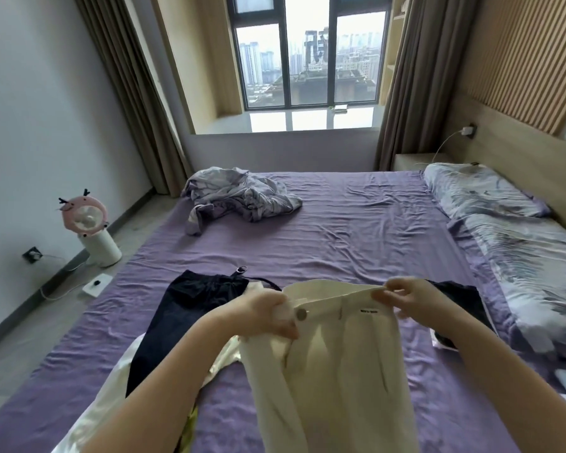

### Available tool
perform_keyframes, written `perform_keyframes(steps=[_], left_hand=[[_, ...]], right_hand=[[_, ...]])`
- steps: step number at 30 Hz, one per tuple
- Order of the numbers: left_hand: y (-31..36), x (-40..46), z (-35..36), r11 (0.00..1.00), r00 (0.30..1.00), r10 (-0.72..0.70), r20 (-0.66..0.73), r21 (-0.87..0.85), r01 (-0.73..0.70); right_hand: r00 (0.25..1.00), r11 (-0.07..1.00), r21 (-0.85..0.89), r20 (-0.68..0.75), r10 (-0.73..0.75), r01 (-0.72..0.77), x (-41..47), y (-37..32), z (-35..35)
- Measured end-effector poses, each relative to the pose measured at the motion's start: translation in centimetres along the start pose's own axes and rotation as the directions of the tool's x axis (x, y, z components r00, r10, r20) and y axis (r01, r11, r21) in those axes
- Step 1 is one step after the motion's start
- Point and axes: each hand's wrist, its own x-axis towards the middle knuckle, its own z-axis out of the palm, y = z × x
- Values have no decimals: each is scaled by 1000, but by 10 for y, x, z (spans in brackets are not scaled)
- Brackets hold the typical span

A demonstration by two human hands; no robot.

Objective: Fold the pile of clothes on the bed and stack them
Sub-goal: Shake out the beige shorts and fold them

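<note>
Your left hand (268,313) grips the cream trousers (337,361) at the waistband | your right hand (406,297) pinches its other end | trousers held up above the bed (356,230), dark garment (190,318) beneath.

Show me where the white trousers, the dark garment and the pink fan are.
white trousers (347,364): head view, on the front panel below the waistband.
dark garment (183,308): head view, on its upper middle.
pink fan (85,217): head view, on the round head.
</note>
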Motion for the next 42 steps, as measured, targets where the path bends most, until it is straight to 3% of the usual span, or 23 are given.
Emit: perform_keyframes(steps=[5, 10, 14, 19, 21, 23, 26, 29, 32, 37, 42], left_hand=[[-23, 16, 13, 960, 992, -92, 92, 272, 64], [-50, 26, -1, 922, 996, -25, -82, 382, 55], [-46, 41, -25, 829, 979, 67, -191, 557, 52], [-33, 52, -55, 932, 984, -65, -168, 341, 120], [-34, 54, -61, 944, 978, 15, -208, 325, 55], [-39, 54, -63, 944, 930, 148, -337, 330, -30], [-46, 57, -64, 951, 859, 235, -454, 292, -106], [-51, 66, -68, 981, 876, 190, -444, 42, -191], [-51, 75, -70, 980, 909, 72, -411, -141, -142], [-49, 95, -73, 952, 869, -13, -494, -272, -140], [-40, 96, -94, 866, 870, -10, -493, -439, -239]], right_hand=[[963, 940, -333, -218, -158, 79, 13, -34, -9], [937, 930, -356, -287, -201, 90, 11, -39, -35], [927, 944, -322, -329, -180, 69, 14, -42, -54], [946, 919, -387, -261, -192, 79, 18, -42, -63], [937, 933, -353, -297, -186, 74, 19, -38, -65], [923, 968, -235, -349, -164, 83, 19, -34, -69], [926, 994, -70, -363, -107, 88, 19, -28, -77], [929, 991, 66, -359, -88, 119, 18, -29, -81], [917, 990, 78, -392, -77, 117, 23, -34, -83], [880, 983, -142, -445, -167, 114, 33, -49, -81], [874, 985, 1, -462, -151, 170, 26, -47, -96]])
